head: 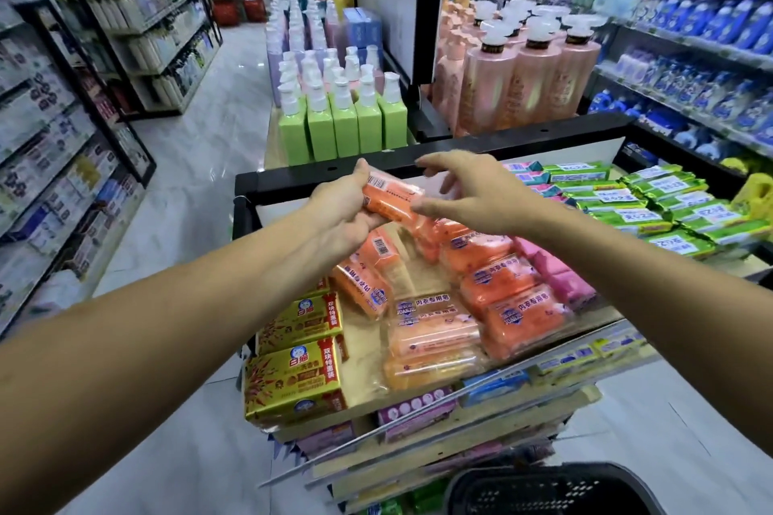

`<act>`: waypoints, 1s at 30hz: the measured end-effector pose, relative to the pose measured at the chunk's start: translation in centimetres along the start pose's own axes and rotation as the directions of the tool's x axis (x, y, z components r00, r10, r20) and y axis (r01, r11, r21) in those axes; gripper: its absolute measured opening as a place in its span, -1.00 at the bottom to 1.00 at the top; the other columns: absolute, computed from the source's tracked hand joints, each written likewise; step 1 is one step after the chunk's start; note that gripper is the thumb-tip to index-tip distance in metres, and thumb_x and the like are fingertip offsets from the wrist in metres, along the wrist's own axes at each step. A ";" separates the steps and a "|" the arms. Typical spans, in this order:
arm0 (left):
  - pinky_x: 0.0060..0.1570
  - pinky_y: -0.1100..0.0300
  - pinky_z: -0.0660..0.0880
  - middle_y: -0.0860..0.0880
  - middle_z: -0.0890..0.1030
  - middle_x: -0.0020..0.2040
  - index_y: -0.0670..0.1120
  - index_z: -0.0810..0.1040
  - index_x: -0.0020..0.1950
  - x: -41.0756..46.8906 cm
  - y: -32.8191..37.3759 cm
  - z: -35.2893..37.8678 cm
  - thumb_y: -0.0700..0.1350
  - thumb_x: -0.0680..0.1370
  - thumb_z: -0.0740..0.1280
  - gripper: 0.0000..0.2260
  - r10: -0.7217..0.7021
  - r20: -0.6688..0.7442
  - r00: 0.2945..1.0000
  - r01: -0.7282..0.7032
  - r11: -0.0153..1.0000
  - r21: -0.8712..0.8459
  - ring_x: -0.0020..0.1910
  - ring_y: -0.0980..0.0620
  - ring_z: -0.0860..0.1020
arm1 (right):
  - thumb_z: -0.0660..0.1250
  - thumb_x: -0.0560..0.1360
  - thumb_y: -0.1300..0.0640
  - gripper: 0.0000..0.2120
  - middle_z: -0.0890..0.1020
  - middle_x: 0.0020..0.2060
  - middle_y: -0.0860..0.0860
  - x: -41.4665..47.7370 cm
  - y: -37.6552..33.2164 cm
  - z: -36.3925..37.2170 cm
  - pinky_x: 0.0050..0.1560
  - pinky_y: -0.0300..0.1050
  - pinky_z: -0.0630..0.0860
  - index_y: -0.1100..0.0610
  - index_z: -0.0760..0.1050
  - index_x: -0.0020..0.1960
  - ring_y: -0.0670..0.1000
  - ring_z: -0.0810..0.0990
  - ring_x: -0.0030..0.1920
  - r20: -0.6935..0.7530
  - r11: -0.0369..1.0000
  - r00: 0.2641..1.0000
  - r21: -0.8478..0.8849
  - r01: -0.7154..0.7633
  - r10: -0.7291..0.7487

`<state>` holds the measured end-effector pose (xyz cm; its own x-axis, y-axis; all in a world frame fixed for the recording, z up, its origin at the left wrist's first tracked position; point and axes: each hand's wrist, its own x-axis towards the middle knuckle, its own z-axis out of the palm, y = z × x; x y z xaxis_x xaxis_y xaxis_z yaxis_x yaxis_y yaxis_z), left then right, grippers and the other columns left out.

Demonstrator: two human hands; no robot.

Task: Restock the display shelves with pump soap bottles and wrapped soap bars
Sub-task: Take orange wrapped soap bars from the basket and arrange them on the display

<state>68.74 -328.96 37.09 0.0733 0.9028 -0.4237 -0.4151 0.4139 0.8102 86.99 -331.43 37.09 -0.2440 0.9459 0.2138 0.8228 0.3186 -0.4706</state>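
Orange wrapped soap bar is in the air over the far part of the display shelf, barcode side up, just above the pile it seems meant to join. The left hand has it: that grip is closed round the bar's left end, thumb on top and fingers beneath, which leaves the right end free. The right hand hovers at that free end with its grip wide, fingers spread and relaxed. Its thumb is close to the wrapper, but I cannot tell whether it touches. My guess is that it is coming in to steady or take the bar for placing.

Orange bars lie loosely on the shelf. I count about eight, some overlapping and one tipped on edge, so the number is not certain. To their near left stand yellow boxed soaps, two plainly seen and the edge of a third behind. Pink bars lie just right of the orange ones, too bunched to count. Green wrapped bars fill the far right in rows.

Farther off, green pump bottles stand five across in the front row, and pink pump bottles stand three across in theirs. A black basket sits at the near edge.
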 end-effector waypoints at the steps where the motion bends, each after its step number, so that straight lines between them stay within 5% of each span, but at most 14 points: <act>1: -0.05 -0.30 0.58 -0.26 0.66 -0.18 -0.28 0.47 0.05 0.3 -0.1 0.3 -0.08 0.62 0.29 -0.76 0.004 0.009 1.000 -0.004 0.999 -0.037 -0.25 -0.19 0.66 | 0.40 0.47 -0.21 -0.45 0.62 0.05 -0.11 0.5 0.0 0.0 0.00 -0.14 0.54 0.02 0.49 0.37 -0.17 0.61 -0.10 0.038 0.994 0.998 0.099 -0.044 0.040; 3: -0.25 -0.22 0.62 -0.27 0.67 -0.25 -0.28 0.48 -0.01 0.7 0.0 0.9 -0.09 0.61 0.31 -0.77 0.022 0.022 1.000 -0.020 0.998 -0.060 -0.35 -0.18 0.67 | 0.42 0.47 -0.18 -0.53 0.65 -0.06 -0.13 1.3 -0.1 0.1 -0.06 -0.19 0.50 0.03 0.56 0.29 -0.26 0.60 -0.14 0.047 0.979 0.997 0.194 -0.065 0.056; 5: -0.43 -0.07 0.61 -0.28 0.68 -0.16 -0.28 0.53 -0.03 1.1 0.1 1.6 -0.10 0.58 0.36 -0.78 0.052 0.018 0.999 -0.051 0.999 -0.016 -0.34 -0.17 0.68 | 0.48 0.40 -0.20 -0.44 0.61 -0.02 -0.05 2.2 -0.3 0.2 -0.01 -0.18 0.46 0.05 0.55 0.30 -0.17 0.57 -0.05 -0.023 0.998 0.998 0.016 0.059 -0.059; 7: -0.35 0.00 0.63 -0.21 0.69 -0.16 -0.24 0.58 -0.05 1.7 -0.1 2.5 -0.10 0.56 0.41 -0.81 0.118 -0.002 0.993 -0.117 0.991 0.069 -0.29 -0.13 0.70 | 0.52 0.36 -0.19 -0.36 0.57 0.02 0.05 3.0 -0.6 0.5 0.02 -0.14 0.43 0.11 0.53 0.32 0.00 0.54 0.02 -0.081 0.971 0.978 -0.161 0.176 -0.190; 9: -0.25 0.07 0.63 -0.14 0.70 -0.17 -0.17 0.60 -0.09 2.1 -0.2 3.3 -0.05 0.53 0.44 -0.82 0.201 -0.019 0.979 -0.195 0.966 0.172 -0.22 -0.09 0.69 | 0.55 0.34 -0.06 -0.40 0.58 0.01 0.08 3.7 -0.9 0.7 -0.04 -0.15 0.37 0.16 0.49 0.28 0.08 0.55 0.03 -0.115 0.965 0.966 -0.155 0.211 -0.230; 12: -0.14 0.09 0.64 -0.12 0.70 -0.16 -0.12 0.63 -0.16 2.6 -0.1 3.6 0.06 0.55 0.40 -0.74 0.270 0.081 0.960 -0.281 0.931 0.232 -0.17 -0.07 0.68 | 0.50 0.26 0.10 -0.39 0.62 0.02 0.04 4.4 -0.2 0.3 -0.08 -0.11 0.42 0.10 0.45 0.27 0.03 0.56 -0.02 -0.149 0.987 0.976 -0.053 0.151 -0.157; 14: 0.00 0.08 0.63 -0.10 0.68 -0.15 -0.09 0.65 -0.14 3.2 -0.1 3.1 -0.05 0.60 0.33 -0.81 0.337 0.136 0.932 -0.363 0.879 0.308 -0.10 -0.07 0.67 | 0.52 0.25 0.16 -0.48 0.63 -0.03 -0.01 4.6 0.9 -0.3 -0.08 -0.18 0.48 0.09 0.53 0.20 -0.03 0.56 -0.07 -0.147 0.996 0.988 0.066 0.056 -0.046; 15: 0.09 0.07 0.60 -0.07 0.68 -0.10 -0.06 0.66 -0.08 3.6 -0.1 2.7 -0.15 0.58 0.31 -0.87 0.370 0.163 0.915 -0.404 0.820 0.405 -0.02 -0.06 0.65 | 0.53 0.25 0.17 -0.55 0.63 -0.09 -0.04 4.7 1.4 -0.5 -0.16 -0.25 0.50 0.08 0.58 0.13 -0.05 0.57 -0.13 -0.139 0.991 0.990 0.135 -0.005 0.024; 18: 0.11 0.15 0.54 -0.06 0.64 0.05 -0.04 0.62 0.20 3.9 -0.8 1.7 -0.32 0.46 0.31 -0.64 0.322 0.256 0.911 -0.410 0.655 0.635 0.08 -0.02 0.59 | 0.55 0.27 0.20 -0.70 0.63 -0.22 -0.05 5.0 2.8 -0.4 -0.30 -0.21 0.57 0.06 0.65 -0.01 -0.05 0.56 -0.28 -0.061 0.950 0.986 0.286 -0.129 0.152; 21: 0.10 0.04 0.60 -0.20 0.62 0.12 -0.14 0.54 0.30 4.3 -1.5 1.6 -0.40 0.45 0.30 -0.56 0.225 0.201 0.953 -0.302 0.741 0.600 0.06 -0.11 0.63 | 0.53 0.29 0.31 -0.69 0.64 -0.21 0.08 5.1 3.8 -0.1 -0.30 -0.03 0.58 0.10 0.64 -0.01 0.00 0.57 -0.33 0.083 0.881 0.968 0.400 -0.252 0.239; 24: -0.06 0.07 0.65 -0.29 0.60 -0.01 -0.22 0.51 0.30 4.5 -1.6 2.0 -0.45 0.50 0.21 -0.60 0.131 0.113 0.985 -0.169 0.866 0.470 -0.07 -0.20 0.65 | 0.44 0.28 0.38 -0.71 0.63 -0.39 -0.04 5.1 4.6 0.5 -0.37 -0.19 0.48 0.13 0.65 -0.05 -0.07 0.53 -0.45 0.156 0.888 0.950 0.339 -0.309 0.271; 26: -0.17 0.14 0.66 -0.32 0.60 -0.04 -0.23 0.51 0.27 4.6 -1.8 2.3 -0.46 0.52 0.18 -0.63 0.101 0.099 0.990 -0.135 0.881 0.453 -0.18 -0.18 0.64 | 0.37 0.35 0.36 -0.77 0.65 -0.36 -0.08 5.3 4.8 0.9 -0.25 -0.19 0.53 0.11 0.66 -0.09 -0.05 0.58 -0.34 0.152 0.893 0.949 0.325 -0.311 0.275; 30: -0.14 0.15 0.65 -0.30 0.63 -0.05 -0.24 0.53 0.24 4.5 -1.7 2.3 -0.45 0.52 0.21 -0.67 0.113 0.136 0.984 -0.167 0.850 0.500 -0.20 -0.14 0.65 | 0.28 0.48 0.16 -0.84 0.67 -0.09 -0.04 6.1 4.4 1.4 -0.15 -0.16 0.37 -0.01 0.61 -0.05 0.00 0.54 -0.07 0.126 0.984 0.976 -0.029 -0.177 0.179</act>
<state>71.84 -325.35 34.75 0.1487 0.9513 -0.2699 0.0879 0.2592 0.9618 88.43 -324.16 35.11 -0.1551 0.9878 0.0166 0.8677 0.1443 -0.4757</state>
